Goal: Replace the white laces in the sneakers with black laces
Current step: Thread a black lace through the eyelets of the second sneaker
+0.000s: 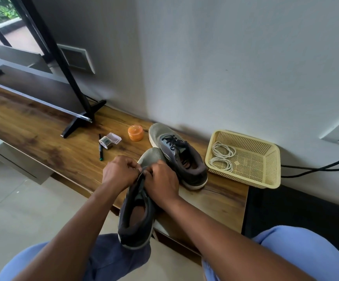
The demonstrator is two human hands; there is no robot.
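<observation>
Head view: we see the left hand (120, 171) and right hand (161, 182) meeting knuckle to knuckle over the near sneaker (138, 209), fingers curled and pinching the black lace (142, 182) at its upper eyelets. The sneaker's long axis runs away from us, toe toward the wall, heel overhanging the wooden shelf (43, 128). Both hands are equally near, and the lace lies directly beneath the fingertips. Just beyond, the far sneaker (177, 157) is already laced black. To the right, the white laces (222, 157) lie coiled in the yellow basket (266, 151). We judge tying or final tightening remains.
</observation>
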